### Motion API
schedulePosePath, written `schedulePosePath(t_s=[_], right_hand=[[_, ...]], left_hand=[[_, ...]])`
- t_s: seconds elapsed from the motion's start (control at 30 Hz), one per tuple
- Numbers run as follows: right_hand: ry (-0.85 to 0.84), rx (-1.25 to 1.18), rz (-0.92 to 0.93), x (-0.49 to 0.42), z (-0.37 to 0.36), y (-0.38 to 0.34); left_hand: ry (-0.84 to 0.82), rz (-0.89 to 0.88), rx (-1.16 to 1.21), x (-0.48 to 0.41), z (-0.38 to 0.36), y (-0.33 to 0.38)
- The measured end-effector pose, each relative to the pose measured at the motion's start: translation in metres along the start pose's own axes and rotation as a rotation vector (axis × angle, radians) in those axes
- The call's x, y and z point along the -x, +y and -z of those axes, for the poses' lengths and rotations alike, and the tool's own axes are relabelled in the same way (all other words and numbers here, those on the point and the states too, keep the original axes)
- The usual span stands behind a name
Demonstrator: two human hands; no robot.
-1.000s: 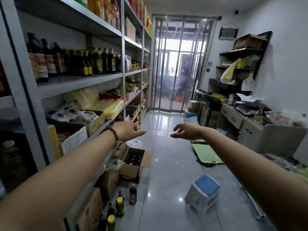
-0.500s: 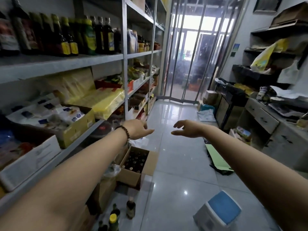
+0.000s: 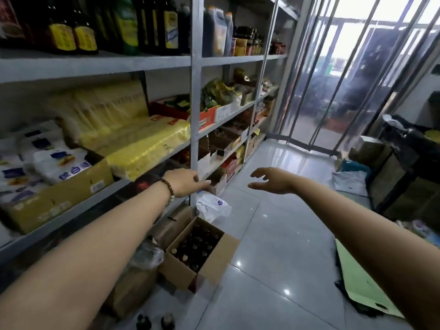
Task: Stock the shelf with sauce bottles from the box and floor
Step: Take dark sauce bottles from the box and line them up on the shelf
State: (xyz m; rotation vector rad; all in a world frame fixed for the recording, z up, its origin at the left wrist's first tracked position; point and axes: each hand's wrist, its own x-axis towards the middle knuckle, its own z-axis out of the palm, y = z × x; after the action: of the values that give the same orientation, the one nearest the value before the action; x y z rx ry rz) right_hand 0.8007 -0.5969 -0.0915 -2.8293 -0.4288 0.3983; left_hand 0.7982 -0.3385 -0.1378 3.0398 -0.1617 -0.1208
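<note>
Both hands hover empty: left hand [image 3: 188, 184] with fingers loosely together, right hand [image 3: 273, 181] at its 3 o'clock with fingers apart and relaxed. An open cardboard box [image 3: 176, 270] of dark sauce bottles [image 3: 197, 246] stands at 6 o'clock of my left hand on the glossy tiled floor [image 3: 273, 246]. Two loose bottles [image 3: 167, 321] stand at 7. The grey metal shelf [image 3: 95, 65] carries yellow-labelled bottles [image 3: 62, 36] (print unreadable). Bare floor runs toward 1 o'clock.

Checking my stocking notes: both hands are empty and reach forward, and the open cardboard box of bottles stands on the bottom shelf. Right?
Not quite. The head view shows the open cardboard box of bottles standing on the floor beside the shelving, not on a shelf. The rest holds: the left hand and right hand are empty and reach forward.
</note>
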Motion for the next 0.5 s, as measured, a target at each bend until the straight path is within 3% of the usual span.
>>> schedulePosePath(t_s=[0.3, 0.5], right_hand=[[-0.096, -0.049, 0.274, -0.172, 0.016, 0.059], [-0.187, -0.020, 0.358, -0.296, -0.003, 0.072]], left_hand=[[-0.065, 0.232, 0.028, -0.099, -0.018, -0.001], [-0.091, 0.348, 0.078, -0.195, -0.060, -0.024]])
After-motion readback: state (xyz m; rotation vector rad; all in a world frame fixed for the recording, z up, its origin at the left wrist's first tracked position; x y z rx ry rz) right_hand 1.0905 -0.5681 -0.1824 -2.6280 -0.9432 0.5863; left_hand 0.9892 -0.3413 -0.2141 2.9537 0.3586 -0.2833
